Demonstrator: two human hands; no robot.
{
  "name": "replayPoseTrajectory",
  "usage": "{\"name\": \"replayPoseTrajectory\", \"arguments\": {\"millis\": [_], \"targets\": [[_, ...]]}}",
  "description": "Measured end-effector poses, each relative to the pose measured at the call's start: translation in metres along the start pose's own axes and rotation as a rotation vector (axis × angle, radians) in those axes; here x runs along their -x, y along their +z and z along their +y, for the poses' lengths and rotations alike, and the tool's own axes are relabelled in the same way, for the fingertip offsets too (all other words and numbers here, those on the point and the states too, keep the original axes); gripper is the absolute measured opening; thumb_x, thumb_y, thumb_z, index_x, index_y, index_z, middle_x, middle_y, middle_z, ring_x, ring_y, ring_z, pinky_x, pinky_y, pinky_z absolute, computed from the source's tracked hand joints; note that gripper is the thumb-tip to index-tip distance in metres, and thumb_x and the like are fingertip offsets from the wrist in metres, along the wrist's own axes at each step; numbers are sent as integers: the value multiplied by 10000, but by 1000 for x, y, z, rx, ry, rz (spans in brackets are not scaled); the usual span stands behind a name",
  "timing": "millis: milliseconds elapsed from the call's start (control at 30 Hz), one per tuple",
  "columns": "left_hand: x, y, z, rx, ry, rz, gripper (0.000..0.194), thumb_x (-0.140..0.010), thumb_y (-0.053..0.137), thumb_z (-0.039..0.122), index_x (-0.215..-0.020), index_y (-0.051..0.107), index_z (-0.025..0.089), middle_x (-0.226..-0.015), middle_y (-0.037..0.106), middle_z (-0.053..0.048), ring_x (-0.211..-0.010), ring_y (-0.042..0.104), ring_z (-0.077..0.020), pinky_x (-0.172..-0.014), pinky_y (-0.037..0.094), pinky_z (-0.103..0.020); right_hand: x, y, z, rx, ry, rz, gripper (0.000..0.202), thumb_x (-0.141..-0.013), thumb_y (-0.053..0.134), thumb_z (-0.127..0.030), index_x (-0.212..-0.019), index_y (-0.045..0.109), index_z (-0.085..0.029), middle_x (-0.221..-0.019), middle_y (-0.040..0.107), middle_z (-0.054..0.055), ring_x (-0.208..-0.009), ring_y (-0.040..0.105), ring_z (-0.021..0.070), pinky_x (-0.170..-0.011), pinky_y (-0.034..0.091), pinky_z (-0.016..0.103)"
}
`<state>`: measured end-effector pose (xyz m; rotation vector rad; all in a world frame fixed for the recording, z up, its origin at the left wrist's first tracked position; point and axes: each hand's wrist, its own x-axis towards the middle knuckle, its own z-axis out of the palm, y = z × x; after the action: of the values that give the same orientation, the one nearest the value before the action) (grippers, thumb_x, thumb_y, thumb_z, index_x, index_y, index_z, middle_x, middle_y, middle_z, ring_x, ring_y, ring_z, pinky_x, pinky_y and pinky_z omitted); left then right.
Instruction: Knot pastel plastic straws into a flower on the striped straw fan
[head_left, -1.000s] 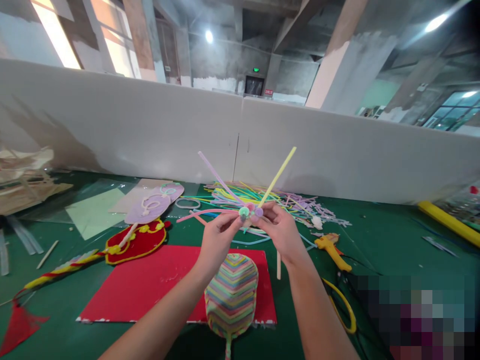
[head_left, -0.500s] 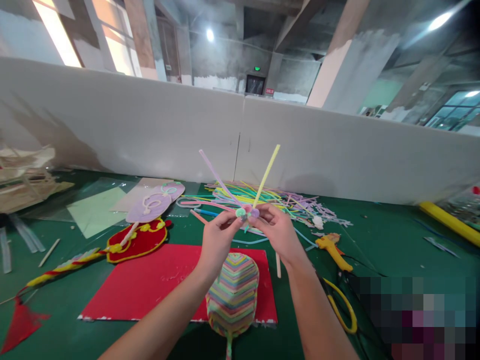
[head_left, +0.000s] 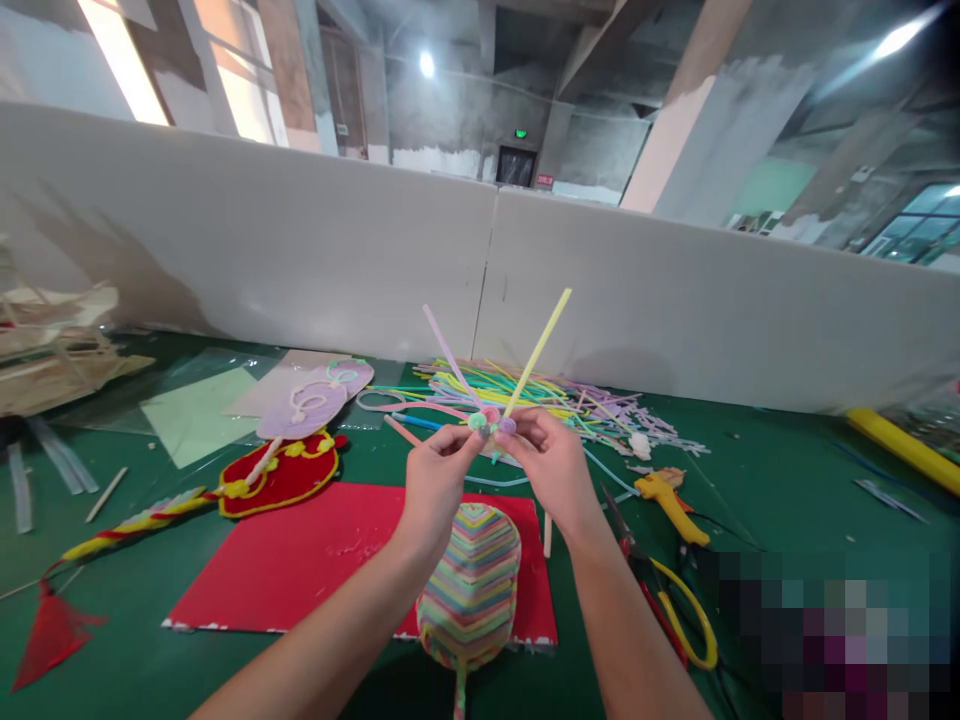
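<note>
My left hand point(head_left: 433, 478) and my right hand point(head_left: 550, 463) are raised over the table, fingertips together. Between them they pinch a small cluster of coiled pipe cleaners point(head_left: 490, 420) in green, pink and purple. A yellow pipe cleaner end point(head_left: 538, 350) sticks up to the right and a lilac one point(head_left: 447, 352) up to the left. Below my wrists lies a rainbow-striped fan shape point(head_left: 469, 588) on a red sheet point(head_left: 315, 565).
A heap of coloured pipe cleaners point(head_left: 525, 395) lies behind my hands by the white partition point(head_left: 300, 250). A red fan with yellow trim point(head_left: 283, 475) and a lilac fan point(head_left: 311, 400) lie at left. A yellow glue gun point(head_left: 667, 500) and yellow-handled scissors point(head_left: 675, 610) lie at right.
Both hands have drifted slightly right with the coiled cluster. The yellow end has swung from leaning far right to steeper, then out a little again.
</note>
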<state>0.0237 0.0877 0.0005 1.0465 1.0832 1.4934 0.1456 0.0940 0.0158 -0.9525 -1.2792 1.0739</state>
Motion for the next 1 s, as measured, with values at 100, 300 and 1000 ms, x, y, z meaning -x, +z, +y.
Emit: {"name": "replayPoseTrajectory", "arguments": {"millis": [100, 300, 1000], "targets": [[-1, 0, -1, -7, 29, 37, 203, -668, 677, 333, -683, 650, 132, -675, 640, -18, -691, 563, -144, -680, 433, -248, 0, 3, 0, -3, 4, 15, 241, -652, 712, -344, -800, 596, -193, -805, 684, 31, -797, 651, 199, -759, 533, 343], [-3, -1, -1, -67, 31, -10, 215, -682, 668, 336, -759, 681, 135, -741, 680, -27, -727, 593, -159, -692, 448, -248, -1, 2, 0, -29, 31, 35, 228, -660, 710, -325, -805, 598, -187, -835, 697, 41, -839, 652, 209, -765, 524, 339], [-19, -21, 5, -438, 130, -118, 156, -681, 646, 292, -765, 705, 174, -664, 668, -35, -625, 583, -172, -559, 435, -267, -3, 1, 12, 117, -48, 136, 195, -704, 666, -332, -810, 583, -190, -817, 673, 53, -811, 638, 206, -757, 511, 348]]}}
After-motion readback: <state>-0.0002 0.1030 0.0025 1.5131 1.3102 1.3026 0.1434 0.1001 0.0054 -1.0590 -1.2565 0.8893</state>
